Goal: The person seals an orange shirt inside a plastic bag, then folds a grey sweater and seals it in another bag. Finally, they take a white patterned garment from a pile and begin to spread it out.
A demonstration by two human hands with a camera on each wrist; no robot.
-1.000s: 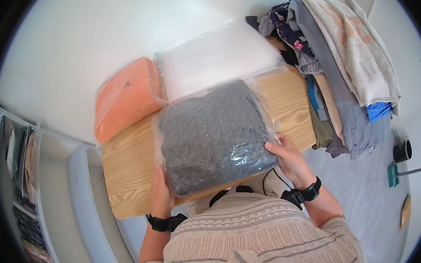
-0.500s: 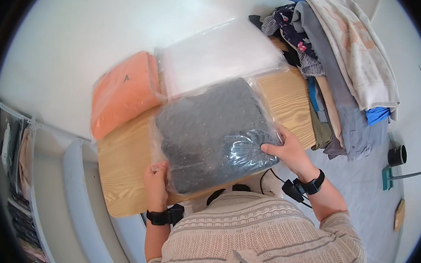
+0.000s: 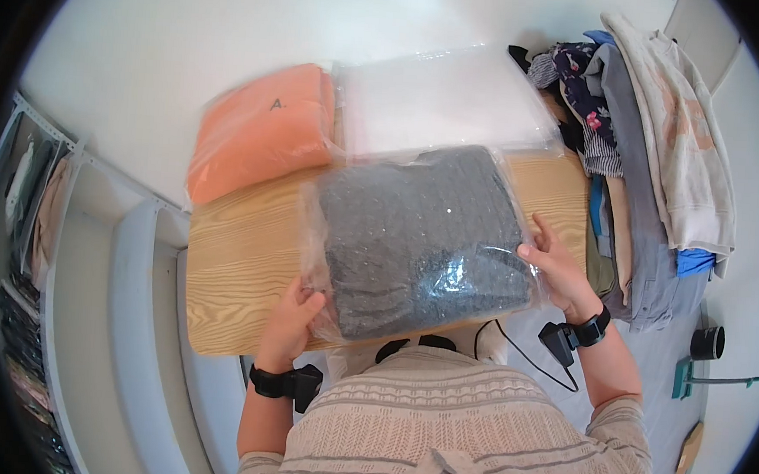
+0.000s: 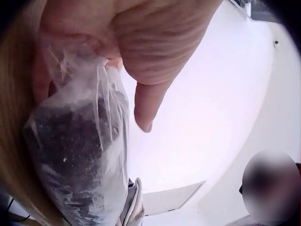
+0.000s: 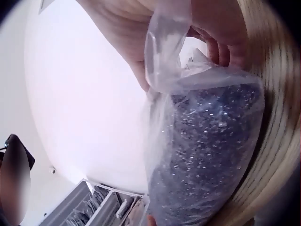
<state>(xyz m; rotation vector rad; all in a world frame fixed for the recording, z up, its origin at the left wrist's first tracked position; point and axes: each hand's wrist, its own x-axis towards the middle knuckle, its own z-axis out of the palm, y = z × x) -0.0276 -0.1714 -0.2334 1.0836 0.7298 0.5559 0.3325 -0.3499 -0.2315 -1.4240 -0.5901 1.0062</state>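
Observation:
A dark grey folded garment in a clear plastic bag [image 3: 423, 240] lies at the table's front edge, its surface glinting with specks. At the bag's left edge is my left hand [image 3: 290, 323]. In the left wrist view its thumb [image 4: 149, 106] points down clear of the bag, while the other fingers are partly hidden behind the plastic. My right hand [image 3: 562, 270] holds the bag's right side, its thumb on the near face. The right wrist view shows curled fingers [image 5: 225, 54] behind the bag's edge and a loose plastic flap by the palm.
An orange garment in a clear bag [image 3: 260, 134] lies back left on the wooden table [image 3: 238, 272]. Beside it are flat clear bags [image 3: 444, 106]. A heap of clothes [image 3: 662, 159] hangs over the right end. White shelving [image 3: 94, 219] stands left.
The bagged grey garment and both hands have shifted right in view. My left hand has let its pinch on the plastic loosen; the right thumb has moved nearer the bag's edge.

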